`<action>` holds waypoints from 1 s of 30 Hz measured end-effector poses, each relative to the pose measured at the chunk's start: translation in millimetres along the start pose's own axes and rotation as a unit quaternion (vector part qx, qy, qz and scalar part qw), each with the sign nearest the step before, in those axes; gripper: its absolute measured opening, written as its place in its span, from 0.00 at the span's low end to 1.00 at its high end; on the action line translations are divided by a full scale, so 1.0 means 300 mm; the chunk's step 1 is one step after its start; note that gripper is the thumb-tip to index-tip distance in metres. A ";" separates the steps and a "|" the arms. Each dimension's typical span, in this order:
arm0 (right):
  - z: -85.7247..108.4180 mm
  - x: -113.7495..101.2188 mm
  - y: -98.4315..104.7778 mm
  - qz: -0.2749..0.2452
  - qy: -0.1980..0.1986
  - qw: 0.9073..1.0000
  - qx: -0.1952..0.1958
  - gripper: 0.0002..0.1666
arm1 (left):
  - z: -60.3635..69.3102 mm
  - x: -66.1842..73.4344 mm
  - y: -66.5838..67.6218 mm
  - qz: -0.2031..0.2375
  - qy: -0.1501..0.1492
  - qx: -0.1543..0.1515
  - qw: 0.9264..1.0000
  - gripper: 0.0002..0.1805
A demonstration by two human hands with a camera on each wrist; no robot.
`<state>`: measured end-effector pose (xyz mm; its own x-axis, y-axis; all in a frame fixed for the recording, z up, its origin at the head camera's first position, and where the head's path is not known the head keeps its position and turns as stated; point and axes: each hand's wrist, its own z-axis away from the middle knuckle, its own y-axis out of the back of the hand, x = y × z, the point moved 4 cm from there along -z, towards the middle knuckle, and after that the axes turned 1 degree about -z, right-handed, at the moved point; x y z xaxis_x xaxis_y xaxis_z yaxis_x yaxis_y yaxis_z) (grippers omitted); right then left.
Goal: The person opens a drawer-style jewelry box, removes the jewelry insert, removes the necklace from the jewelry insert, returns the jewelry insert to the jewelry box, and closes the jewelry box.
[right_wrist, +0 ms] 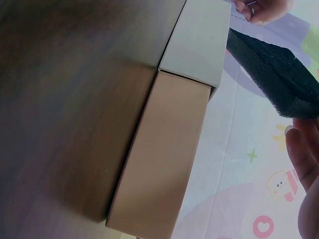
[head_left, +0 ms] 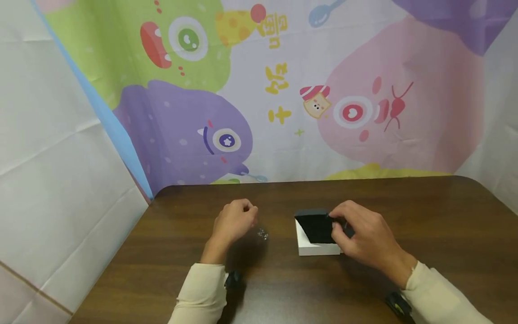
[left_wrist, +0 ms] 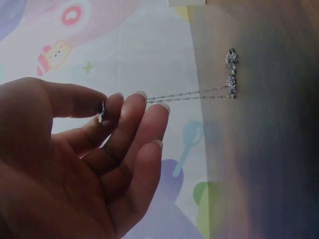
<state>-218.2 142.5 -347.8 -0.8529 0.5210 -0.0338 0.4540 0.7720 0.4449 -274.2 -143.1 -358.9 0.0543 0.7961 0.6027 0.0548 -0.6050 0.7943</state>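
Observation:
My left hand (head_left: 234, 220) pinches a fine silver chain (left_wrist: 189, 96) between thumb and forefinger, above the left middle of the table. The chain hangs in two strands, with bunched links at its lower end, seen in the left wrist view. My right hand (head_left: 366, 234) holds a black foam pad (head_left: 317, 227) by its right side, tilted over a white box (head_left: 317, 250). In the right wrist view the box shows a white part (right_wrist: 197, 42) and a tan part (right_wrist: 159, 154) end to end. The right hand hides the box's right end in the head view.
The brown wooden table (head_left: 275, 292) has its far edge against a hanging cloth (head_left: 291, 153) printed with cartoon monsters. Pale panels (head_left: 60, 135) stand at the left. A small dark device is strapped at each wrist.

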 end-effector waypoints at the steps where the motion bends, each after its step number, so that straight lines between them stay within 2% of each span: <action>1: 0.001 0.000 -0.001 0.000 0.000 1.000 0.000 0.11 | 0.000 -0.001 -0.001 -0.004 0.000 0.000 1.000 0.15; 18: -0.006 0.000 -0.001 -0.001 0.006 1.000 0.004 0.11 | -0.007 0.007 -0.013 -0.080 -0.013 0.015 0.997 0.10; 24: -0.009 0.004 0.000 0.002 0.003 1.000 0.005 0.11 | -0.011 0.010 -0.014 -0.081 -0.012 0.026 0.996 0.09; 30: 0.000 0.002 -0.001 0.003 -0.001 1.000 -0.003 0.11 | -0.004 -0.009 -0.022 -0.080 -0.001 0.024 0.996 0.09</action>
<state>-218.9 142.7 -348.0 -0.8499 0.5259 -0.0324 0.4575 0.7671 0.4496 -275.9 -141.2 -365.6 0.0424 0.8826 0.4682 0.1101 -0.4698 0.8759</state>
